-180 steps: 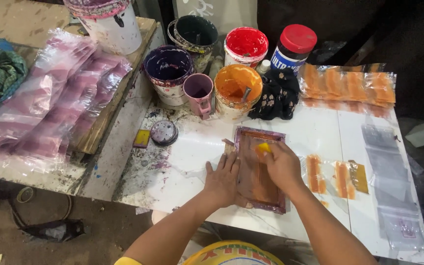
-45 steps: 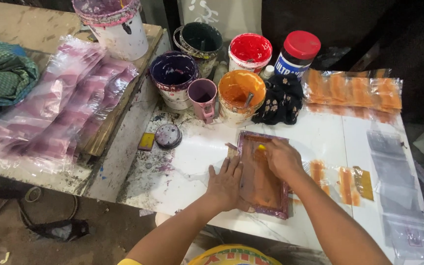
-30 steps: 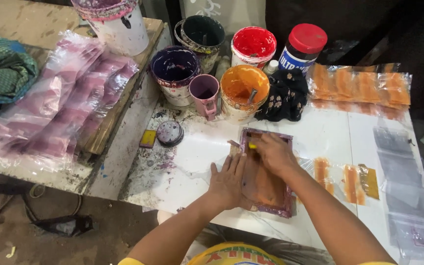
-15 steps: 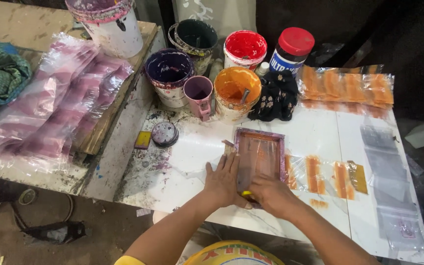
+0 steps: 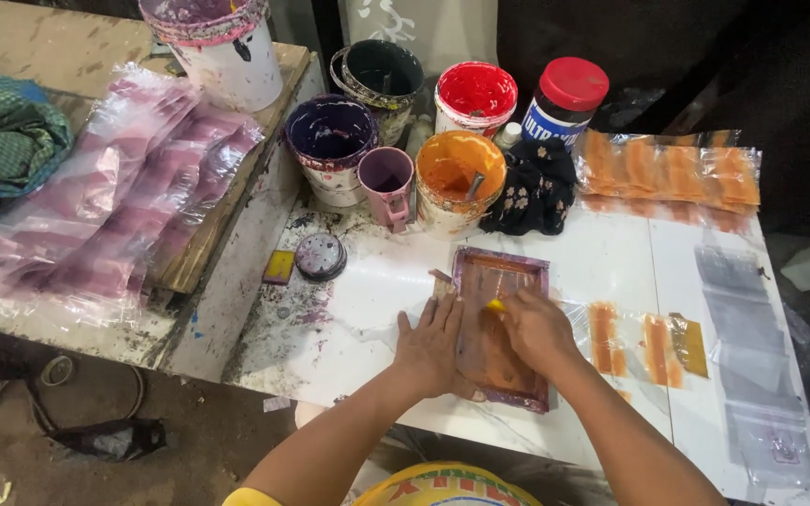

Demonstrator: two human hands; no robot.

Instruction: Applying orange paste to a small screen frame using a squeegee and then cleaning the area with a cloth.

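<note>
A small printing frame (image 5: 501, 328) lies flat on the white table (image 5: 611, 262), near the front edge. The left hand (image 5: 431, 345) is spread flat, with nothing in it, pressing on the frame's left side so the frame cannot slide. The right hand (image 5: 538, 330) is closed around a small yellow tool (image 5: 496, 305), maybe a scraper, but only its tip shows. The tool sits inside the frame, where the orange ink is. The orange paint pot (image 5: 452, 180) stands just behind, close enough to reach. To the right lie clear plastic bags with orange stripes (image 5: 644, 339), spread out flat and apart, likely so the wet ink does not smear.
</note>
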